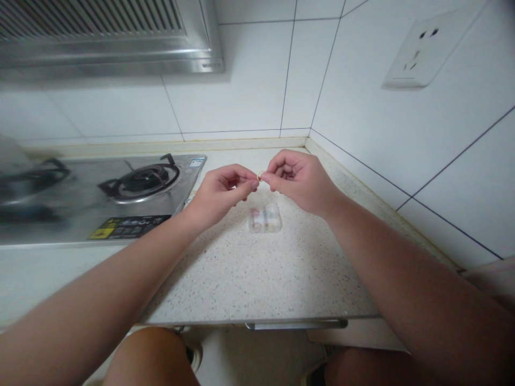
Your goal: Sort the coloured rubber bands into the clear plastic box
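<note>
At the near edge, a bare left knee [151,356] and a bare right leg [362,367] show below the counter, with a long silver metal handle [298,325] between them, just under the counter's front edge. Above it spreads a pale stone countertop with dark speckles [257,284]. On the middle of this top lies a small clear plastic box with rounded corners [265,219], its red and pale markings too blurred to read. Just beyond the box, both hands meet at a small, thin, pale-yellow loop [259,176]; its material cannot be told. The left hand [223,190] pinches the loop's left side, thumb and forefinger nearly together, while the right hand [300,179] closes thumb and forefinger on its right side, the other fingers curled in. To the left is a stainless-steel gas hob [185,182] with a black-and-yellow label [129,227] near its front edge, a round black burner [145,179] behind that, and a second burner farther left, blurred. At the far side rise white wall tiles with dark joints [241,96]; a slatted steel range hood [173,59] hangs at upper left, and a white wall socket [422,53] sits at upper right.
</note>
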A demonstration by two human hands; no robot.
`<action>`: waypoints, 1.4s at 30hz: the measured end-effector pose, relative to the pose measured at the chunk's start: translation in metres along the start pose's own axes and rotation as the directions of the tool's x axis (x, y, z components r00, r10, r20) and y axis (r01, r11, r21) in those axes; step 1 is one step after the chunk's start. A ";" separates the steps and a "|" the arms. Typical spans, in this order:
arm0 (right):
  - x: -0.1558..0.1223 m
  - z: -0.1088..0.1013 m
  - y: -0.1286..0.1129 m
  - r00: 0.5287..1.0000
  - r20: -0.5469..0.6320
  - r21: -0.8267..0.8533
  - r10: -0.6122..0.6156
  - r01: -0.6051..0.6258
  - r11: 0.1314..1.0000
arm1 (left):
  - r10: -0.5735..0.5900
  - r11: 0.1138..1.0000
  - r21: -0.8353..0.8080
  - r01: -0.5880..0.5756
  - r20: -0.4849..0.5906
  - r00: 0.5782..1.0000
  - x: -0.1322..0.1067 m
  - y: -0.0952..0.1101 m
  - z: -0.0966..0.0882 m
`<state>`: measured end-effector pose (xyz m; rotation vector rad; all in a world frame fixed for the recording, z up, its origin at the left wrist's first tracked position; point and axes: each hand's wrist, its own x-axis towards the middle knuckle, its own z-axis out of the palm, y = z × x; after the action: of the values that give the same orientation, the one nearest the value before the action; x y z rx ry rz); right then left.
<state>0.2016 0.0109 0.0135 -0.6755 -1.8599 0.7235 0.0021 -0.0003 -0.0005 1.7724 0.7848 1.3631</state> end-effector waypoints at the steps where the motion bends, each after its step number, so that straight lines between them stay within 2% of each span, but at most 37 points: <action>1: 0.000 0.000 0.000 1.000 0.000 -0.004 0.001 -0.001 1.000 | -0.003 1.000 0.003 0.003 -0.001 1.000 0.000 0.000 0.000; 14: 0.001 -0.001 -0.001 1.000 -0.015 -0.018 -0.006 0.005 1.000 | 0.022 1.000 -0.021 -0.022 0.005 1.000 0.000 0.001 0.001; 28: 0.002 0.000 -0.009 0.997 -0.017 0.147 0.082 -0.078 0.986 | -0.004 0.998 0.056 0.001 0.051 0.999 -0.001 0.000 -0.002; 42: 0.001 -0.001 -0.012 0.996 -0.005 0.134 0.087 -0.086 0.987 | 0.000 0.994 0.109 -0.009 0.075 0.997 -0.001 -0.001 -0.003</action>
<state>0.2007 0.0038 0.0229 -0.6753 -1.7631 0.8905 -0.0013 -0.0001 -0.0019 1.8998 0.8288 1.2699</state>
